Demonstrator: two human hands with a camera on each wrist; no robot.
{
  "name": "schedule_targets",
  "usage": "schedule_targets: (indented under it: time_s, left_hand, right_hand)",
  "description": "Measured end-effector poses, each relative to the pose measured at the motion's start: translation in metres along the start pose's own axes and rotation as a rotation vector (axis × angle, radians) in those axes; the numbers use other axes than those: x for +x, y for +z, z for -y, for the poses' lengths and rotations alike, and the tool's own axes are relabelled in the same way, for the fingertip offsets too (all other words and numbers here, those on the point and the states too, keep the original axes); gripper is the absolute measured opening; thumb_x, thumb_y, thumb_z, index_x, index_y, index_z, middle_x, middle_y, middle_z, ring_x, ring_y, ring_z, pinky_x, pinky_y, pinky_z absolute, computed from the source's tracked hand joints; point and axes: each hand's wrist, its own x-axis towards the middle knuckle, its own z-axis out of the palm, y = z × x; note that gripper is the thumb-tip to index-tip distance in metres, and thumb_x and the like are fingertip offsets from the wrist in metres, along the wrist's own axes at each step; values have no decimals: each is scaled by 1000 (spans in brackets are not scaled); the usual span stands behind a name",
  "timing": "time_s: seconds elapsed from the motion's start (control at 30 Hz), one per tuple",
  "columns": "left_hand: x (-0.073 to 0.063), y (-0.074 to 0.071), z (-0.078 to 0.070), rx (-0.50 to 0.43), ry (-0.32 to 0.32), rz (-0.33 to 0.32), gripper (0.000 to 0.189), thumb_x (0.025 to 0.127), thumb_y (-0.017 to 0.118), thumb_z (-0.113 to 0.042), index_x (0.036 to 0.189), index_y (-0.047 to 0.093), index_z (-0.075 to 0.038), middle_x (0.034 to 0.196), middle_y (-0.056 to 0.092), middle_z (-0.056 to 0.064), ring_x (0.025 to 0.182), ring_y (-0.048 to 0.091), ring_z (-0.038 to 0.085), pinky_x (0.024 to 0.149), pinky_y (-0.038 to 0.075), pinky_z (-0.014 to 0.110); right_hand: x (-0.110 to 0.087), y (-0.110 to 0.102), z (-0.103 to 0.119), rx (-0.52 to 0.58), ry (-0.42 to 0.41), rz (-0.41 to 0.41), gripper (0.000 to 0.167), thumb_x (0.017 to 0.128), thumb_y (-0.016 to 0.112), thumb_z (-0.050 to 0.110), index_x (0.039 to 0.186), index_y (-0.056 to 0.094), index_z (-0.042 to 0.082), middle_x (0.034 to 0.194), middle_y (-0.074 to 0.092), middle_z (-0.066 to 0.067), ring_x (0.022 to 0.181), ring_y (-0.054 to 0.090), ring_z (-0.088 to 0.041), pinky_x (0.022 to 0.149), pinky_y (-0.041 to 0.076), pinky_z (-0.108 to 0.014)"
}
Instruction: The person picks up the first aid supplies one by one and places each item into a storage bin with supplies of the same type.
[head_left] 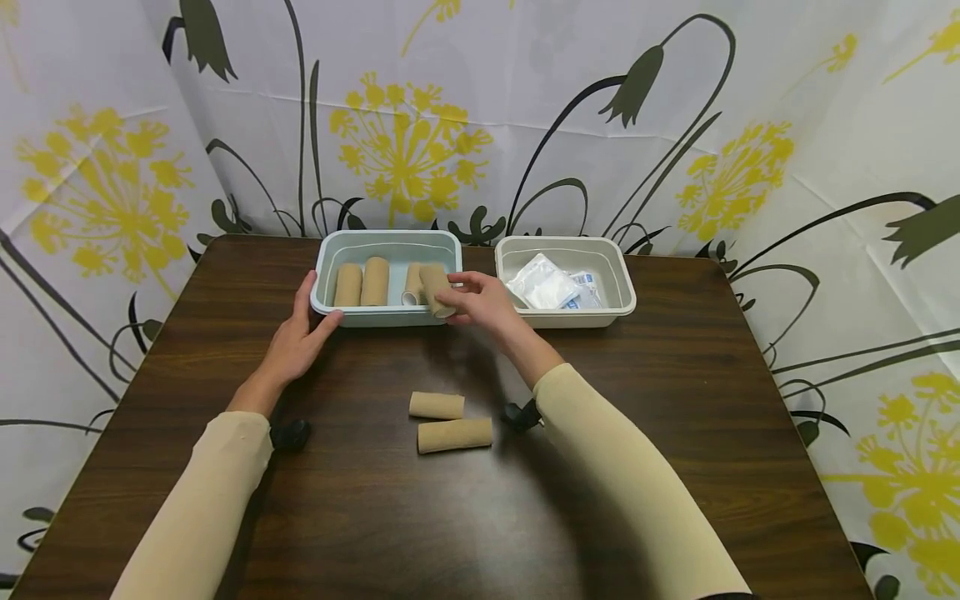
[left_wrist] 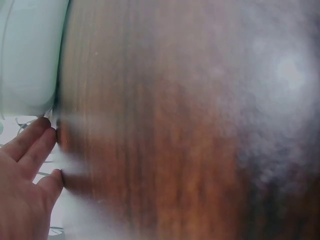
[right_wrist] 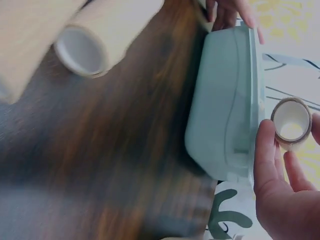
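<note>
My right hand (head_left: pixel 483 302) pinches a cardboard tube (head_left: pixel 433 287) at the right front rim of a pale blue plastic bin (head_left: pixel 375 317). The right wrist view shows the tube's round open end (right_wrist: pixel 291 120) between thumb and fingers. Inside the bin stand or lean several more tubes: two on the left (head_left: pixel 376 282) and one (head_left: pixel 413 282) partly hidden behind the held one. At the bin's left end, my left hand (head_left: pixel 291 346) rests with fingers spread, thumb at the front rim. Two tubes (head_left: pixel 454 435) lie on the table in front of the bin.
A cream bin (head_left: pixel 577 320) right of the blue one holds clear and white plastic packets (head_left: pixel 547 283). Both bins stand at the far edge of the dark wood table (head_left: pixel 360 517). Behind hangs a flower-printed curtain (head_left: pixel 465 108).
</note>
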Motion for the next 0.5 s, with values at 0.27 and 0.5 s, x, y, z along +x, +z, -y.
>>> schedule_targets:
  time_s: [0.27,0.5]
  left_hand:
    - [-1,0,3,6,7,-6,81,100,48,-51,156,-8,-38,163,8,17,139,20,55,104,16,74]
    - [0,0,2,-2,27,-11,80,100,48,-49,156,-8,-40,163,9,16,140,21,53,104,16,74]
  right_hand:
    - [14,14,11,143,70,-86,48,91,71,11,134,55,0,123,59,-15,90,62,-19,90,53,-42]
    - [22,25,12,198,70,-86,49,92,69,7,136,53,-2,125,59,-22,99,66,-27,86,55,-38]
